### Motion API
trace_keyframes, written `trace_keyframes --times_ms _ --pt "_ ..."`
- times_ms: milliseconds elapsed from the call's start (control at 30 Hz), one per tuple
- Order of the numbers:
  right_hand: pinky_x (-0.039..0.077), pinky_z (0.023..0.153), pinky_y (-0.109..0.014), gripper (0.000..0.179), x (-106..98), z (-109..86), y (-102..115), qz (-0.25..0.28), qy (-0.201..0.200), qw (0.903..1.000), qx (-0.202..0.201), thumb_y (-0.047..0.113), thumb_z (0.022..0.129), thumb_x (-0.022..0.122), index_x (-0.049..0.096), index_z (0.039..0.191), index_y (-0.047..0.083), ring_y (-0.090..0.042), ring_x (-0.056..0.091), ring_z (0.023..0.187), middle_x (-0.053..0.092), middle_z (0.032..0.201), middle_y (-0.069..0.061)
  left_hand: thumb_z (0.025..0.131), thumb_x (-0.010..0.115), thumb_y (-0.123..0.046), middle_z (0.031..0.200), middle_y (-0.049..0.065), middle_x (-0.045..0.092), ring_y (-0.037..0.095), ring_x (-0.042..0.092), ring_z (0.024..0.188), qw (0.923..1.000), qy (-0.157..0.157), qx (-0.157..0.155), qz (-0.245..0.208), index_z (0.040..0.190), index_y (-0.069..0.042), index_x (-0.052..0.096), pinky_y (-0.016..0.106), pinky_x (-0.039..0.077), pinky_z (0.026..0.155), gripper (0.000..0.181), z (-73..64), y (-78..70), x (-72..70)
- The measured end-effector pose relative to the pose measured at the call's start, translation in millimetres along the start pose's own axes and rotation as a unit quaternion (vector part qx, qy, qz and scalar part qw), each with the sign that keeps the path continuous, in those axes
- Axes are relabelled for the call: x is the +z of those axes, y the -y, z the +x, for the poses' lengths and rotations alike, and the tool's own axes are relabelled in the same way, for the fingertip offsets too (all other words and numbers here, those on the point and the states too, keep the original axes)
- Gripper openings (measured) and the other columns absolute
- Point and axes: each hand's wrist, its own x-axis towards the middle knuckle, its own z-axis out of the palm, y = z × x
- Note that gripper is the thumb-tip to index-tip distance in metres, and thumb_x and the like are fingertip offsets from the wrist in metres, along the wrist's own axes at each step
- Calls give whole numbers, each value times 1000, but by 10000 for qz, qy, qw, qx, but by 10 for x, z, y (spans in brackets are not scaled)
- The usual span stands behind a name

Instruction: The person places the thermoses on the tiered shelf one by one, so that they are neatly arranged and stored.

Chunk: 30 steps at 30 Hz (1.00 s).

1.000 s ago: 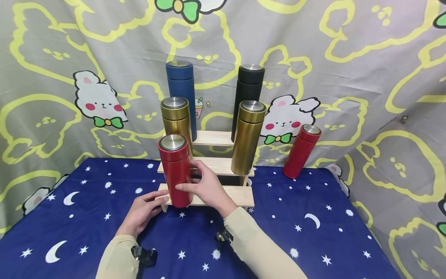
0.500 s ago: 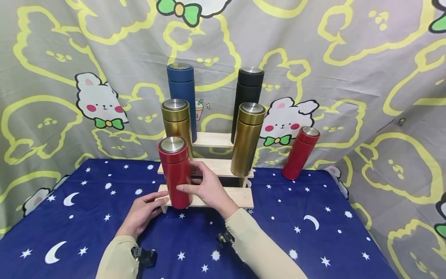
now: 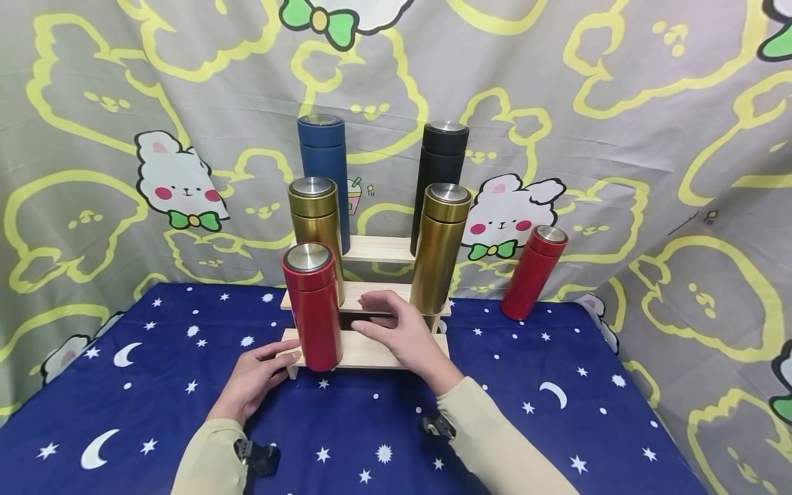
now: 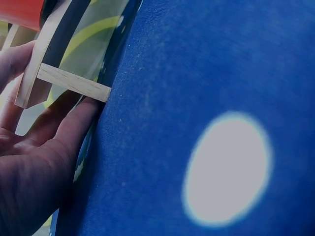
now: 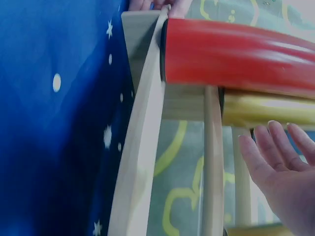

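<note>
A red thermos flask (image 3: 314, 316) stands upright at the left end of the lowest step of a wooden tiered stand (image 3: 377, 352). My left hand (image 3: 250, 377) holds that step's left end; in the left wrist view its thumb lies on the board (image 4: 37, 83) and its fingers reach round behind the leg. Just right of the flask, my right hand (image 3: 408, 333) hovers over the step, fingers spread and touching nothing. In the right wrist view a gap separates its fingers (image 5: 253, 152) from the red flask (image 5: 236, 56).
Gold flasks stand on the middle step, one left (image 3: 314, 220) and one right (image 3: 441, 254). A blue flask (image 3: 324, 155) and a black flask (image 3: 442, 158) occupy the top step. Another red flask (image 3: 534, 275) is on the blue cloth (image 3: 495, 412) at right, near the patterned curtain (image 3: 247, 82).
My right hand has let go of the red flask and moved off to the right. The left hand keeps its hold on the stand, and the flask stays in place.
</note>
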Motion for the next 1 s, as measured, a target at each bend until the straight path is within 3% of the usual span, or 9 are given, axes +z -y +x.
trace_keyframes --times_ms 333,700,1000 --pt "49 95 -35 40 -325 -221 33 -124 -94 9999 69 8 88 74 60 125 -1 -32 59 113 59 123 -24 86 78 -30 142 20 48 30 51 124 10000 32 10 20 132 1 60 44 44 99 57 17 27 0" --pt "49 96 -41 40 -657 -407 56 -569 -78 9983 62 10 89 74 61 125 0 -30 60 112 62 121 -17 86 78 -31 143 20 48 30 51 124 10000 57 -6 39 132 0 61 44 44 99 58 15 29 -2" --pt "51 91 -31 39 -896 -510 54 -566 -355 9978 -1 8 89 73 60 125 0 -34 59 114 62 122 -19 86 78 -31 143 20 48 31 51 125 10000 42 -19 50 133 0 60 44 44 99 59 15 21 -10"
